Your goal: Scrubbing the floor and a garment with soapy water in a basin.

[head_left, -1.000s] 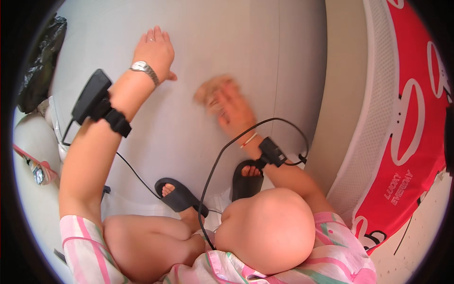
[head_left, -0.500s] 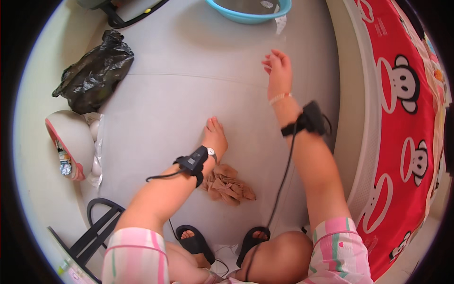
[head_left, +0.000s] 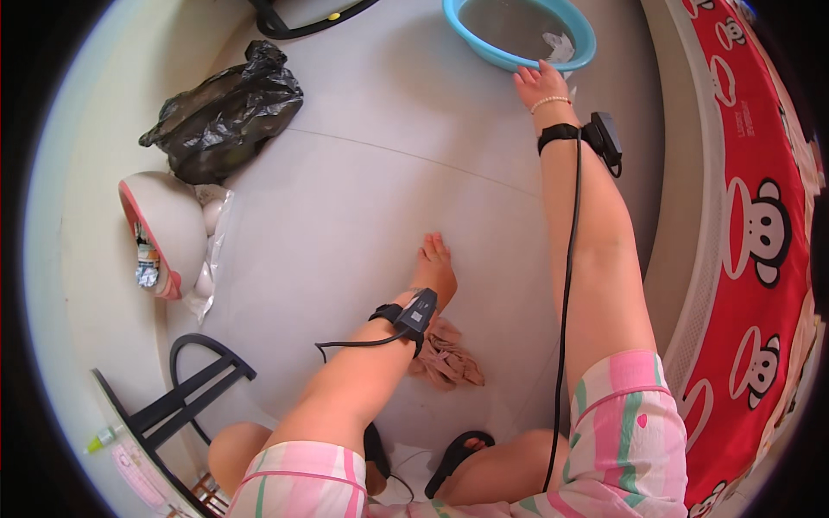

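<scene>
Head view: a smooth pale grey floor (head_left: 363, 216), crossed by one thin seam, spreads beneath the blue basin (head_left: 492, 57) and well past it toward the person. Right of the basin runs a long red fabric (head_left: 734, 306) printed with cartoon monkey faces. The basin itself is round, light blue and cut by the upper edge of the view; its inside looks grey, with an unclear whitish patch at the right. Left of the basin, well apart, slumps a shiny black plastic bag (head_left: 226, 116); farther left and nearer the person sits a white bowl (head_left: 177, 216) with a pink rim. Below and left of the basin, the tan-pink cloth (head_left: 451, 361) lies crumpled in loose folds on the floor, partly hidden by the left wrist. The left hand (head_left: 434, 274), just beyond the cloth from the person, is flat with fingers outstretched. The right hand (head_left: 542, 86) is at the basin's near rim, fingers slightly spread; whether it grips is impossible to tell.
</scene>
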A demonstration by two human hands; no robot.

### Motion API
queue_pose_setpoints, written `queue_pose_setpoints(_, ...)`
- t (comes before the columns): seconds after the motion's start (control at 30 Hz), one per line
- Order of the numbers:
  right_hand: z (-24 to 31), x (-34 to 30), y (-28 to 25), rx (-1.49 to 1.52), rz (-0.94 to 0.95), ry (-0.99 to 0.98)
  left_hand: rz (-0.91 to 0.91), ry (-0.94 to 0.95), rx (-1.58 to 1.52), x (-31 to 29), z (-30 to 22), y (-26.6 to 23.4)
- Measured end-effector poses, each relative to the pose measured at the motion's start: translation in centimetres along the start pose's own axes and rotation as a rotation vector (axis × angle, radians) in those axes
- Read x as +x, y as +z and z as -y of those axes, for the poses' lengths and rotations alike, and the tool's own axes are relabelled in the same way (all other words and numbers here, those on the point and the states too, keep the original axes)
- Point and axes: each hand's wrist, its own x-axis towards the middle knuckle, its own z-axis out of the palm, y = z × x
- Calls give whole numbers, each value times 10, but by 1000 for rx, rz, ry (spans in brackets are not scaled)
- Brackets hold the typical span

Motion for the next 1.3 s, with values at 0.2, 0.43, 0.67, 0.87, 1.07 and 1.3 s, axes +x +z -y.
queue_pose_setpoints(0.2, -16, -10, -18, -93, -190, 1, 40, 34, 34, -3, -1, -4)
queue_pose_setpoints(0.43, -23, -34, -47, -211, -186, 16, 12, -78, 12, 21, -9, 20)
queue_pose_setpoints(0.67, -43, -115, -77, -264, -153, -13, 38, -36, 26, 20, 6, 10)
queue_pose_setpoints(0.87, -57, -193, -101, -265, -105, 3, 126, -11, 15, 13, 22, -22)
queue_pose_setpoints(1.07, -76, -273, -132, -263, -110, 23, 166, 13, 58, -1, 20, -27)
queue_pose_setpoints(1.3, -92, -344, -146, -256, -163, 111, -141, 370, -341, -75, 31, 9)
